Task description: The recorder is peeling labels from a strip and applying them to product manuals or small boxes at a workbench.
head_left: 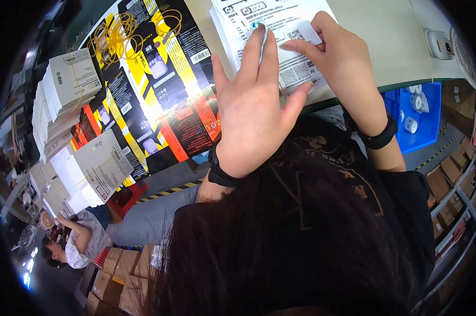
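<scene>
My left hand (255, 113) lies palm down with its fingers spread over a stack of white printed leaflets (288, 13). A small teal, band-like thing (257, 25) shows at two of its fingertips, and a thin pale strip runs down between those fingers. I cannot make out what it is. At the right side of the leaflets is my right hand (348, 66). Its thumb points left across the printed top sheet, and the forefinger bends apart from it near the sheet's edge. The other fingers are mostly hidden. Black bands circle both wrists.
Black, yellow and red printed box sheets (169, 89) lie to the left under yellow rubber bands (119, 37). Stacks of grey-white cartons (72, 79) stand beyond. At right are a blue bin (427, 121) with white rolls and a small fan (465, 55). A person sits lower left.
</scene>
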Demonstrator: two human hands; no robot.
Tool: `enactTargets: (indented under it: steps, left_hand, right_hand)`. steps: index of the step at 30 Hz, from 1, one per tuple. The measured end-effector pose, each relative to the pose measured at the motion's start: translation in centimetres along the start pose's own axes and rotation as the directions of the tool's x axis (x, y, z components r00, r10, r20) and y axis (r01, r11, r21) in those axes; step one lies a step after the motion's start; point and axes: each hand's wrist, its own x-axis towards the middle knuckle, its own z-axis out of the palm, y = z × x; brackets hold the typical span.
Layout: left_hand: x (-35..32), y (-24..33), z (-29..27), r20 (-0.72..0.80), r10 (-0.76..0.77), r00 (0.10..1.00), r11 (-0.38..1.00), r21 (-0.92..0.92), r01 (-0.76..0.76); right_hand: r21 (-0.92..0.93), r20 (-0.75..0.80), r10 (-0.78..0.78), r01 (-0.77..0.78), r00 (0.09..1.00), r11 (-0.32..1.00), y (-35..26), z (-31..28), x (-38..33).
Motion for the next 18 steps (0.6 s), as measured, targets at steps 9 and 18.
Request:
enactTargets:
  steps: [9, 18]
  left_hand:
    - [0.0, 0.3, 0.1, -0.013, -0.012, 1.0, 0.999, 0.037, 0.013]
    - [0.0, 0.5, 0.0, -0.006, -0.057, 0.998, 0.997, 0.05, 0.057]
  right_hand:
    - [-0.409, 0.207, 0.175, -0.077, 0.963, 0.909, -1.0, -2.4, 1.8]
    - [-0.273, -0.317, -0.363, 0.282, 0.876, 0.92, 1.7, 1.3, 1.8]
